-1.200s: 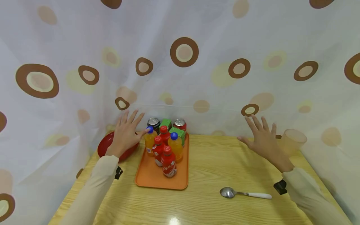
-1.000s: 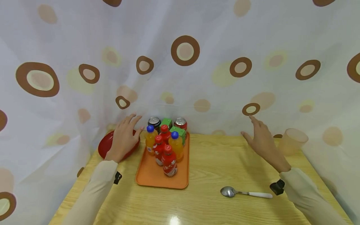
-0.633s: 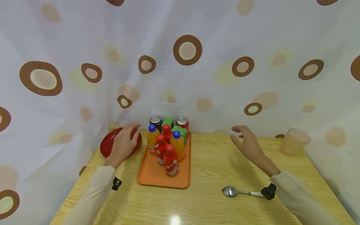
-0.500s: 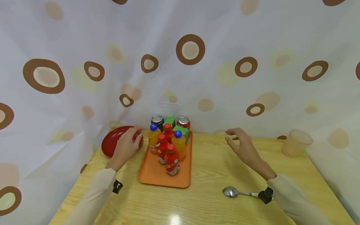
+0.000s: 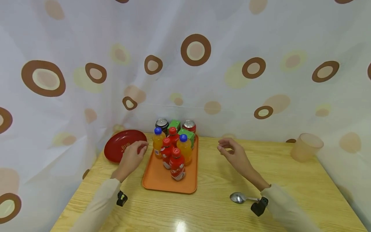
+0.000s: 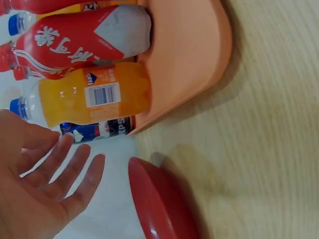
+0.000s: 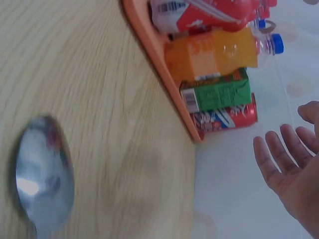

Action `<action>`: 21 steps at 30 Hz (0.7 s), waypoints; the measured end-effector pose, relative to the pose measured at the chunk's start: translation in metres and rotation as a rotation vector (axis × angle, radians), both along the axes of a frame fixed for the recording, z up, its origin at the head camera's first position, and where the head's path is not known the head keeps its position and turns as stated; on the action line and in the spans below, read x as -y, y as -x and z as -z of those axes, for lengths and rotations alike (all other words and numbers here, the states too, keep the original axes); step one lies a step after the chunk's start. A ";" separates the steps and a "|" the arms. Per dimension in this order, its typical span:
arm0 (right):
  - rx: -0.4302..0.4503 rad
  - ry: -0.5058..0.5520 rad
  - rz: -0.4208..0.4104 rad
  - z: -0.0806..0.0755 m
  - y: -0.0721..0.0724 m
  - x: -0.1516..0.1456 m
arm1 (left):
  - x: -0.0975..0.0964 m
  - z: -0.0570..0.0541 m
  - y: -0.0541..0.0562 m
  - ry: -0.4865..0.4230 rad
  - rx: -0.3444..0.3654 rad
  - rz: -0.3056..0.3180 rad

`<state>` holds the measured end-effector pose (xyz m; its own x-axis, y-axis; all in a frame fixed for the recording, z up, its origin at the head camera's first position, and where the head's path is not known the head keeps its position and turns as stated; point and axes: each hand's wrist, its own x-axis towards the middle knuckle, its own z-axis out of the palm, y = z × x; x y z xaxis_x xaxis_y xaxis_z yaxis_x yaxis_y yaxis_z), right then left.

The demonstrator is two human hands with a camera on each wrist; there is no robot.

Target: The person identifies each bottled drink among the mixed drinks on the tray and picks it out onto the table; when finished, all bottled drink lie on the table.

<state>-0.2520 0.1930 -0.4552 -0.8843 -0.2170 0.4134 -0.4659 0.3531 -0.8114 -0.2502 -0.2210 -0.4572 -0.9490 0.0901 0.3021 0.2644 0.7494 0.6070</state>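
My left hand (image 5: 131, 159) holds nothing, its fingers loosely bent in front of the red dish (image 5: 116, 146) and left of the orange tray (image 5: 162, 182). In the left wrist view, its fingertips are near a blue-capped orange soda bottle (image 6: 94, 94). My right hand (image 5: 236, 158) hovers right of the tray, also empty, with fingers loosely bent. On the tray stand red-capped bottles (image 5: 177, 166), a second orange soda bottle (image 5: 185, 151), green drink cartons (image 5: 186, 136), a dark can (image 5: 162, 124) and a red can (image 5: 189, 125).
A metal spoon (image 5: 237, 197) with a white handle lies below my right forearm, which covers part of the handle. Toward the far right corner of the wooden table (image 5: 208, 206) stands a translucent cup (image 5: 306, 148). A patterned curtain (image 5: 220, 87) hangs behind and at both sides.
My spread fingers have relaxed and bent. The right hand has moved left toward the tray; the left has come down and nearer, uncovering more of the red dish. The objects stay put.
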 end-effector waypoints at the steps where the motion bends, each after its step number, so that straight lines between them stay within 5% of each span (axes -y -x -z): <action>1: 0.014 0.025 -0.016 0.001 -0.001 0.004 | 0.000 0.002 -0.001 0.005 0.022 -0.011; 10: 0.115 0.143 -0.120 -0.001 -0.003 0.035 | 0.001 0.018 -0.008 0.067 0.249 -0.070; 17: 0.195 0.150 -0.193 0.005 -0.010 0.062 | -0.001 0.029 -0.008 -0.199 0.497 -0.027; 21: 0.209 0.113 -0.213 0.008 -0.014 0.078 | 0.002 0.034 -0.007 -0.324 0.565 -0.018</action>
<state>-0.2382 0.1152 -0.4637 -0.8924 -0.3693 0.2594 -0.3384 0.1673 -0.9260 -0.2430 -0.2233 -0.4910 -0.9703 0.0603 -0.2344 -0.1726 0.5066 0.8448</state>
